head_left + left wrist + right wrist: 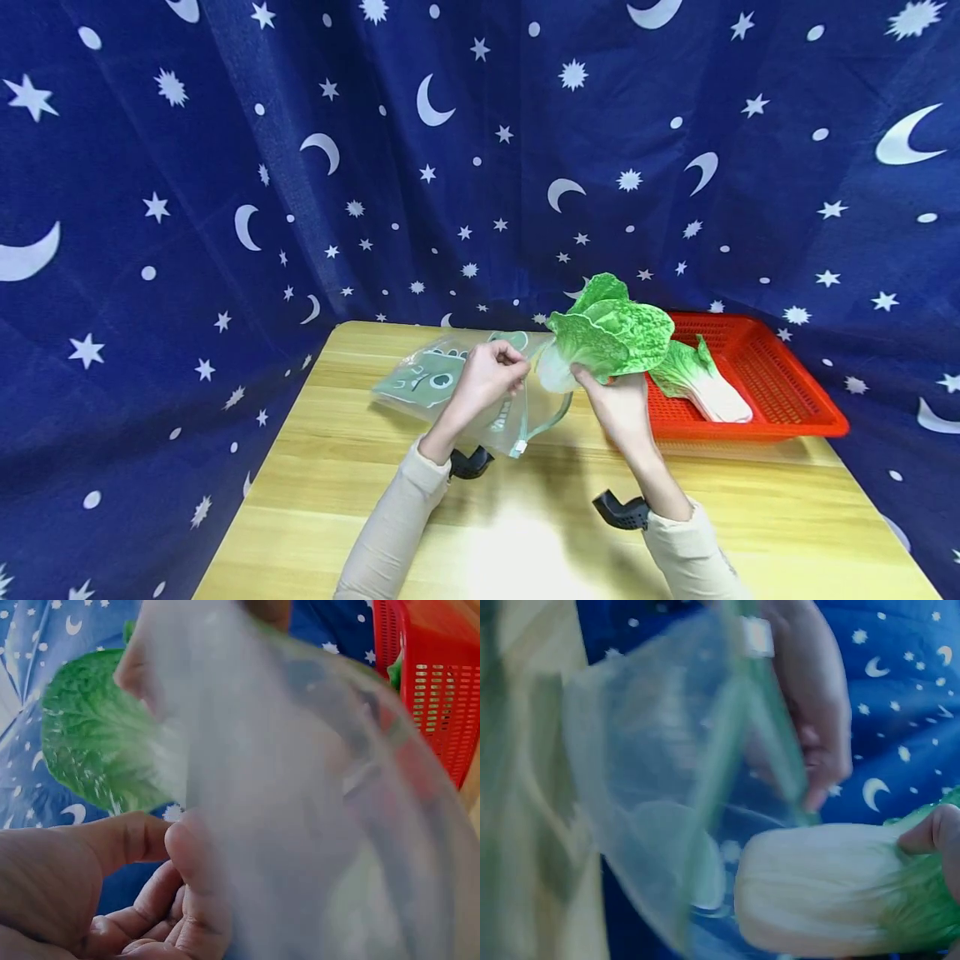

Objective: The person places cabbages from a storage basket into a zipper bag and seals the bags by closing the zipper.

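Note:
My left hand [486, 379] pinches the rim of a translucent zip bag [416, 392] with a green cartoon face, between thumb and fingers. The bag's green zip edge with its white slider stands apart in the right wrist view, so the mouth [739, 712] gapes. A leafy Chinese cabbage [611, 333] is gripped in my right hand [621, 408], thumb across its leaf base. Its white stem end [802, 889] points left, close by the bag's mouth. Whether stem and bag touch, I cannot tell. Blurred plastic covers much of the left wrist view.
A red perforated basket [806, 400] stands at the right of the wooden table [300, 500]. Another Chinese cabbage [712, 396] with a white stem lies in it. A dark blue curtain [480, 167] with moons and stars hangs behind and at the left.

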Motion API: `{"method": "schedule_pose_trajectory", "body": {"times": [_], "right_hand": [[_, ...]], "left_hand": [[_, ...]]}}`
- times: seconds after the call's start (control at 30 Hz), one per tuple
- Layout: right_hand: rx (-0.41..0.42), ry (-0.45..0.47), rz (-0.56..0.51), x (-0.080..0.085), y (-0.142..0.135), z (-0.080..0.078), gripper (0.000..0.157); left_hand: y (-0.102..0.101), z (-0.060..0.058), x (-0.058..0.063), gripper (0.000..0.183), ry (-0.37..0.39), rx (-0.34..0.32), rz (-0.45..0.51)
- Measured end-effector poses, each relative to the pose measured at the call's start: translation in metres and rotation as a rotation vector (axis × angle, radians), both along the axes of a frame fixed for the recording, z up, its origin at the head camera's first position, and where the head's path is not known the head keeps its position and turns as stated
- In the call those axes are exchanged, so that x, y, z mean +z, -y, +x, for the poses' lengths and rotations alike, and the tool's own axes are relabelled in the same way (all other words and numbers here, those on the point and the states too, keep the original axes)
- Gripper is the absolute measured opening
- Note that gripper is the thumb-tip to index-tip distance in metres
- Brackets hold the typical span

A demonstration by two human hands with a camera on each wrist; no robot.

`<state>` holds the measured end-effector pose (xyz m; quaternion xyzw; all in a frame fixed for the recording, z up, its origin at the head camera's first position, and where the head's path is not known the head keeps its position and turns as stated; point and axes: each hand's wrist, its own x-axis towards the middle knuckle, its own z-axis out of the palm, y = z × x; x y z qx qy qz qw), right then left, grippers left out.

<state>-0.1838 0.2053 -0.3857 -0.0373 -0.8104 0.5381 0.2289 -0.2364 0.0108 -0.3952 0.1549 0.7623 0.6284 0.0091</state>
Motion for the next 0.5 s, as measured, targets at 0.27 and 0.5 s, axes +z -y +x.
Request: {"method": "schedule_pose_trajectory", "body": {"times": [0.27, 0.5], "right_hand": [[0.149, 0.057, 0.074, -0.031, 0.019, -0.006, 0.056], [0.242, 0.079, 0.083, -0.04, 0.022, -0.006, 0.062]], "left_hand": [[0.003, -0.001, 0.004, 0.006, -0.014, 0.046, 0.112], [0.008, 0.014, 0.029, 0.01, -0.007, 0.053, 0.159]]}}
